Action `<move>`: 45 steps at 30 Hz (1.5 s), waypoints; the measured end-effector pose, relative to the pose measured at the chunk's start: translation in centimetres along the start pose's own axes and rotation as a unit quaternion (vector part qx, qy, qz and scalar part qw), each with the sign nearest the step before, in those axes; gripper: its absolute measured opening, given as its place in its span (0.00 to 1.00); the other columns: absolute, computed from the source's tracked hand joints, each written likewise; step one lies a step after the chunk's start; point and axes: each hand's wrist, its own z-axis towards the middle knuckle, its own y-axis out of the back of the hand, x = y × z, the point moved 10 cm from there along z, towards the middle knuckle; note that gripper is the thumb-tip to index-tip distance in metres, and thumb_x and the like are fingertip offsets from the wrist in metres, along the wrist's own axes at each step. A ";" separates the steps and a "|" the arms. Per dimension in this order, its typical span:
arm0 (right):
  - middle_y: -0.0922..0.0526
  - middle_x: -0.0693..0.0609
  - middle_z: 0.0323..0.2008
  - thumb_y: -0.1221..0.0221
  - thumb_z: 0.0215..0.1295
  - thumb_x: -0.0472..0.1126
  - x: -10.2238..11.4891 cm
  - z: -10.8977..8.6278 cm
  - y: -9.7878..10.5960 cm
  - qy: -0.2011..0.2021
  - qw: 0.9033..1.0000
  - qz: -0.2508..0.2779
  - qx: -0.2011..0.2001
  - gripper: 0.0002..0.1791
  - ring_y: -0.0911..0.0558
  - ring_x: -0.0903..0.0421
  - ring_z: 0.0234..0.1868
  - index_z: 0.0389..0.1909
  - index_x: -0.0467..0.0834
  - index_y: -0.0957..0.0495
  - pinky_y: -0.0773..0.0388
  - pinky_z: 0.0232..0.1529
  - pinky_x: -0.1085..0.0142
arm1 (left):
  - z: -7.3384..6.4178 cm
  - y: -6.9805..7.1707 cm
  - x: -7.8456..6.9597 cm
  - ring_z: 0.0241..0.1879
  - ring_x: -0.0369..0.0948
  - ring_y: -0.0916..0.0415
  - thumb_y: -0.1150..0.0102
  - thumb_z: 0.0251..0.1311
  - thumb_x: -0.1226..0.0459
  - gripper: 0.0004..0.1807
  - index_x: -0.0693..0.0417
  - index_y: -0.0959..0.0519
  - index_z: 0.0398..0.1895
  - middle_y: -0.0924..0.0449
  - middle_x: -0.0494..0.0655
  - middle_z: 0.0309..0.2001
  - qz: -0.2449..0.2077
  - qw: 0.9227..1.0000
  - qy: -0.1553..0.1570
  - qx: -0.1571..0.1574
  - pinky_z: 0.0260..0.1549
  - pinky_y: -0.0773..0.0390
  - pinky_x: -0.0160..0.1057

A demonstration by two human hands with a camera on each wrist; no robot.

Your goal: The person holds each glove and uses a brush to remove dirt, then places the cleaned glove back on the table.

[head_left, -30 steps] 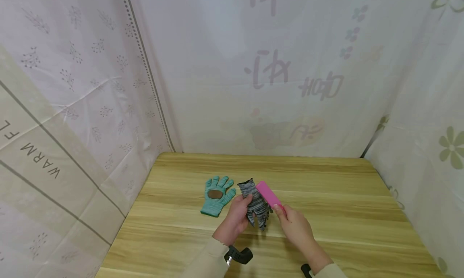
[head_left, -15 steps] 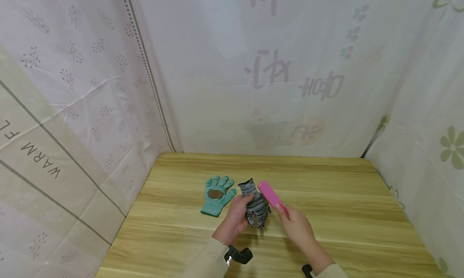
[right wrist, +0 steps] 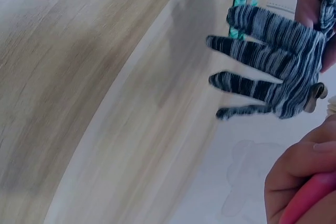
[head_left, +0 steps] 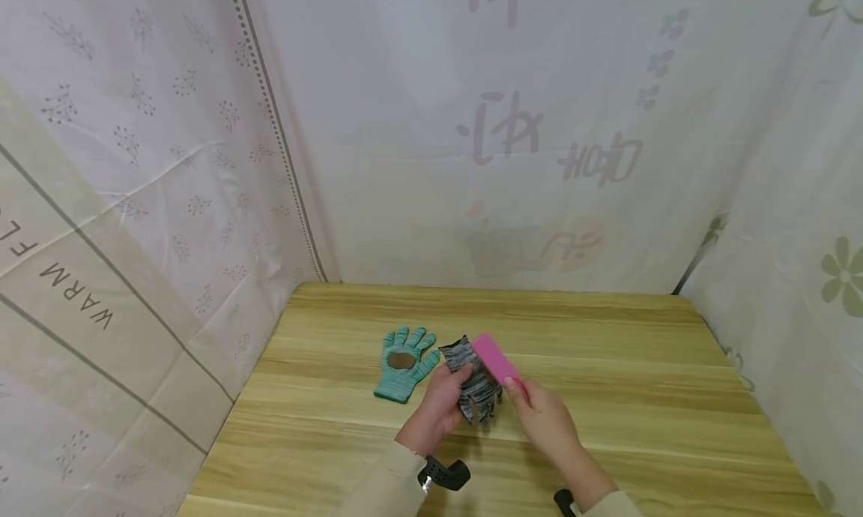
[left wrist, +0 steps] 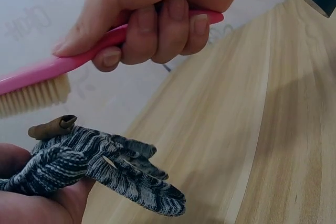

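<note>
My left hand (head_left: 442, 401) holds a black-and-grey knit glove (head_left: 479, 388) above the table, thumb over its upper side, glove fingers hanging toward me. A curled brown patch (left wrist: 52, 127) stands up from the glove in the left wrist view. My right hand (head_left: 549, 421) grips a pink brush (head_left: 495, 358) by its handle, thumb along the back. Its pale bristles (left wrist: 37, 97) face down, close over the patch in the left wrist view. A teal knit glove (head_left: 396, 386) with a brown oval patch lies flat on the table, left of my left hand.
The wood-grain table (head_left: 607, 352) extends around both hands. Patterned pale curtains (head_left: 404, 165) hang behind it and along both sides. Black wrist straps (head_left: 445, 473) sit at the sleeve ends.
The brush shifted slightly right, away from the glove, then came back left over its cuff end. The dark glove tilted a little in my left hand. The teal glove stayed put.
</note>
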 end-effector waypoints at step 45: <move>0.36 0.55 0.16 0.52 0.77 0.62 -0.9 -0.2 -1.0 0.012 0.995 -0.095 -0.002 0.25 0.38 0.58 0.18 0.25 0.48 0.28 0.42 0.19 0.65 | -0.6 -0.7 0.2 0.50 0.42 0.21 0.58 0.79 0.63 0.22 0.67 0.37 0.68 0.22 0.57 0.55 0.031 1.000 0.000 0.004 0.47 0.19 0.40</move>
